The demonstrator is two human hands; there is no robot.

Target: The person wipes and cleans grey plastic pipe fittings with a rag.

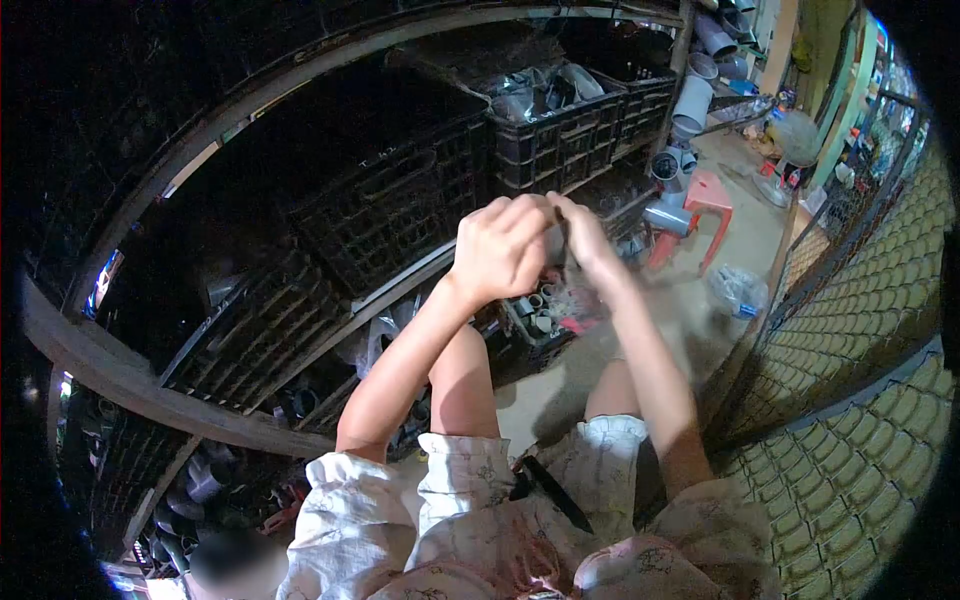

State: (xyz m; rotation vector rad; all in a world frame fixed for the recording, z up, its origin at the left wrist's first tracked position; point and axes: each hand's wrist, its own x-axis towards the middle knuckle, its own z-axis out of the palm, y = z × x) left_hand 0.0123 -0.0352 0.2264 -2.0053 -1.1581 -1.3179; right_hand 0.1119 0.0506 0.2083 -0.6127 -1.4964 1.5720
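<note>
My left hand (503, 247) is raised in front of me, its fingers curled closed and its back toward the camera. Close beside it, my right hand (585, 243) bends its fingers in toward the left one and is somewhat blurred. A small dark-grey thing (556, 245) shows in the narrow gap between the palms; both hands seem closed around it, but its kind cannot be made out. Below the hands, a low crate (545, 345) with several grey pipe fittings stands on the floor, partly covered by my arm and leg.
Black plastic crates (400, 205) fill the shelves ahead and left; one farther crate (555, 130) has clear plastic bags on top. Grey pipes (692, 105) stand by the shelf post near a red plastic stool (708, 195). A plastic bag (741, 290) lies on the floor. Wire mesh (860, 290) runs along the right.
</note>
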